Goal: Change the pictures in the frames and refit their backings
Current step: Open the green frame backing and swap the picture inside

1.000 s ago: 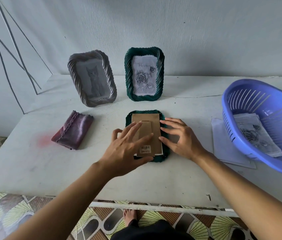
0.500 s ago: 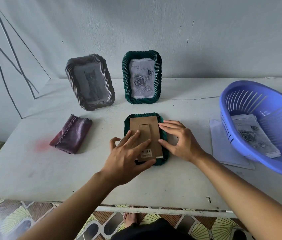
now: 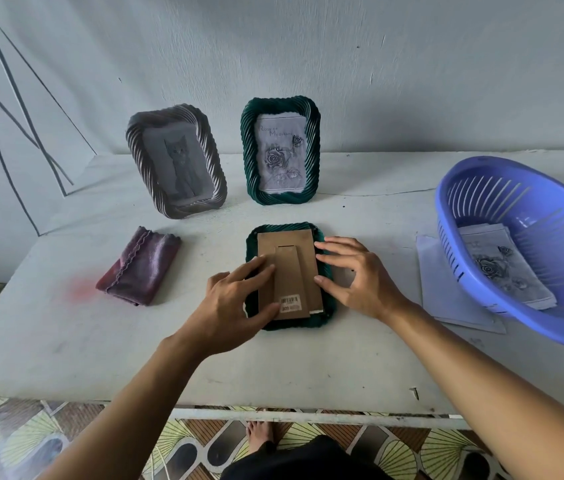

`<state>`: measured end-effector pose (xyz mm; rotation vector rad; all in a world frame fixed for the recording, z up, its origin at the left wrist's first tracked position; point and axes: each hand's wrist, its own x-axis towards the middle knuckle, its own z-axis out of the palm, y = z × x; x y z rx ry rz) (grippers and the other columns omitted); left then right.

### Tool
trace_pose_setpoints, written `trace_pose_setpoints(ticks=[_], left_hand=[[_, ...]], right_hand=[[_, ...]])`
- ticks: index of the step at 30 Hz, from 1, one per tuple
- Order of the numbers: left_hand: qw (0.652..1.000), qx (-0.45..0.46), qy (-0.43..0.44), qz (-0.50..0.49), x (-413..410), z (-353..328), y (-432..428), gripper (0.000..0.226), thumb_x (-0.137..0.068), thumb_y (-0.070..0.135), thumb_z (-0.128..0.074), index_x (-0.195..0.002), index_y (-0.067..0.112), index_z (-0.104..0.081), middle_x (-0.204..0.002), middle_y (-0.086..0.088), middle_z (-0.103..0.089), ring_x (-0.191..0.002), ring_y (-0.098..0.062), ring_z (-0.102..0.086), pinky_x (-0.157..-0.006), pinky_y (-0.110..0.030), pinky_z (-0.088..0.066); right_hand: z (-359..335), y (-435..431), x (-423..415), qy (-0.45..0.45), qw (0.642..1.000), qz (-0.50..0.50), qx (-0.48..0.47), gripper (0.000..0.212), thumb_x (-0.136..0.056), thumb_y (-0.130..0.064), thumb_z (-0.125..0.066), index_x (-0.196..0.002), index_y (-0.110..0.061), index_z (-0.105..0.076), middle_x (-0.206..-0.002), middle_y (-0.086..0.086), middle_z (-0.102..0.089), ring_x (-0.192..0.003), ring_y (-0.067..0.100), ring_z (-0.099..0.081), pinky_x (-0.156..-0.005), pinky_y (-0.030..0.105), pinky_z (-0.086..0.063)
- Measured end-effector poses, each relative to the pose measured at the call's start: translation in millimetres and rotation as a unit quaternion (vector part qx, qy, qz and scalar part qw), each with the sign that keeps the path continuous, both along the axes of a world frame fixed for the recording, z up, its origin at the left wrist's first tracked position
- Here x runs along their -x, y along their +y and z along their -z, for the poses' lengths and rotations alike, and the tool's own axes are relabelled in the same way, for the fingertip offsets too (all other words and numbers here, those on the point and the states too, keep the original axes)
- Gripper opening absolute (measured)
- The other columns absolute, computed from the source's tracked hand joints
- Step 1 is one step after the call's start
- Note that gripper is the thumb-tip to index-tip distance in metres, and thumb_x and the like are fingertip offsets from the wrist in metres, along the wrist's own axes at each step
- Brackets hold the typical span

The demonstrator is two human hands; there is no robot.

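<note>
A dark green ribbed picture frame [image 3: 291, 324] is laid face down near the middle of a white table [image 3: 66, 341], so that its brown cardboard backing [image 3: 285, 252] is turned upward and can be worked on. The left hand [image 3: 235, 303] is spread flat over the backing's left edge, with the thumb set by the barcode label [image 3: 290, 300]; nothing is gripped. The right hand [image 3: 360, 278] is likewise uncurled, its fingertips [image 3: 322, 244] laid against the backing's right edge. The board appears to be steadied and pressed from both sides so that it seats squarely in the frame. Behind, a grey frame with a cat picture [image 3: 176, 161] and a green frame with a rose picture [image 3: 280, 150] are stood upright, seemingly finished. A folded purple cloth [image 3: 140, 268] is kept to the left. At the right, a rose print [image 3: 502, 265] is held in a blue plastic basket [image 3: 446, 209], with loose sheets [image 3: 446, 289] partly tucked beneath it.
</note>
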<state>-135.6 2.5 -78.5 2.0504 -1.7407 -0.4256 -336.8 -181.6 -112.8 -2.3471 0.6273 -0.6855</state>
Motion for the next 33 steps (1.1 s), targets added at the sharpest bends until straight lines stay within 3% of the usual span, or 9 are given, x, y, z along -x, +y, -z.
trace_pose_setpoints(ticks=[4, 8, 12, 20, 23, 26, 28, 31, 33], left_hand=[[1.0, -0.019, 0.002, 0.023, -2, -2, 7, 0.087, -0.082, 0.079, -0.042, -0.155, 0.031, -0.031, -0.165, 0.014, -0.015, -0.147, -0.005, -0.022, -0.12, -0.035, -0.015], [1.0, -0.003, -0.014, 0.011, 2, 2, 8, 0.09, -0.082, 0.083, -0.041, -0.153, 0.028, -0.037, -0.165, 0.013, -0.016, -0.147, -0.005, -0.022, -0.117, -0.035, -0.015], [0.998, 0.011, -0.056, 0.019, 5, 7, 10, 0.09, -0.08, 0.081, -0.048, -0.151, 0.025, -0.041, -0.165, 0.007, -0.02, -0.151, -0.006, -0.017, -0.118, -0.046, -0.018], [0.998, 0.016, -0.059, 0.002, 14, 4, 12, 0.081, -0.087, 0.08, -0.04, -0.147, 0.026, -0.047, -0.159, 0.015, -0.029, -0.149, 0.002, -0.014, -0.12, -0.049, -0.014], [0.999, 0.034, -0.011, -0.022, 13, 0, 9, 0.063, -0.095, 0.069, -0.032, -0.136, 0.031, -0.059, -0.152, 0.018, -0.041, -0.145, 0.005, -0.025, -0.118, -0.047, -0.016], [0.995, 0.08, -0.001, -0.057, 8, 1, -3, 0.045, -0.097, 0.054, -0.038, -0.114, 0.033, -0.073, -0.132, 0.017, -0.063, -0.129, 0.001, -0.051, -0.111, -0.049, -0.031], [0.991, 0.111, -0.021, -0.076, 2, 4, -13, 0.033, -0.094, 0.051, -0.052, -0.096, 0.031, -0.079, -0.11, 0.014, -0.074, -0.106, -0.006, -0.067, -0.097, -0.051, -0.045], [0.987, 0.119, -0.037, -0.103, -4, 6, -28, 0.022, -0.086, 0.045, -0.066, -0.082, 0.027, -0.077, -0.084, 0.01, -0.075, -0.073, -0.014, -0.067, -0.078, -0.046, -0.051], [0.984, 0.126, -0.034, -0.124, -4, 3, -34, 0.015, -0.081, 0.041, -0.069, -0.078, 0.028, -0.073, -0.076, 0.012, -0.071, -0.067, -0.013, -0.064, -0.074, -0.045, -0.052]], right_hand=[[-1, 0, 1, -0.003, 1.0, -0.005, -0.017, 0.046, -0.081, -0.035, -0.078, -0.121, -0.014, -0.071, -0.137, -0.008, -0.06, -0.135, 0.007, -0.045, -0.111, 0.038, -0.042], [-2, -1, 1, -0.002, 1.0, -0.01, -0.022, 0.052, -0.08, -0.033, -0.08, -0.126, -0.013, -0.067, -0.137, -0.007, -0.06, -0.135, 0.007, -0.045, -0.111, 0.038, -0.042], [-2, 0, 1, 0.005, 1.0, -0.015, -0.017, 0.054, -0.081, -0.034, -0.077, -0.13, -0.014, -0.065, -0.139, -0.008, -0.059, -0.136, 0.006, -0.043, -0.112, 0.037, -0.04], [-3, 2, 0, 0.027, 1.0, -0.006, 0.012, 0.048, -0.081, -0.038, -0.071, -0.125, -0.019, -0.069, -0.138, -0.008, -0.059, -0.133, 0.009, -0.044, -0.112, 0.034, -0.038], [-3, 2, 0, 0.034, 0.999, -0.003, 0.014, 0.048, -0.081, -0.039, -0.07, -0.124, -0.019, -0.069, -0.137, -0.008, -0.059, -0.132, 0.01, -0.045, -0.112, 0.035, -0.038], [-3, 2, 0, 0.035, 0.999, -0.006, 0.012, 0.046, -0.083, -0.04, -0.07, -0.124, -0.02, -0.069, -0.138, -0.008, -0.059, -0.131, 0.01, -0.046, -0.112, 0.036, -0.039], [-3, 2, 0, 0.032, 0.999, -0.007, 0.014, 0.044, -0.084, -0.037, -0.073, -0.124, -0.02, -0.069, -0.137, -0.007, -0.059, -0.131, 0.011, -0.047, -0.112, 0.037, -0.039], [-3, 2, -1, 0.04, 0.999, -0.003, 0.016, 0.043, -0.084, -0.038, -0.075, -0.122, -0.018, -0.07, -0.136, -0.007, -0.06, -0.129, 0.013, -0.048, -0.111, 0.037, -0.04], [-4, 1, -5, 0.04, 0.999, 0.009, 0.03, 0.039, -0.085, -0.039, -0.074, -0.115, -0.016, -0.074, -0.13, -0.006, -0.064, -0.124, 0.016, -0.052, -0.107, 0.036, -0.043]])
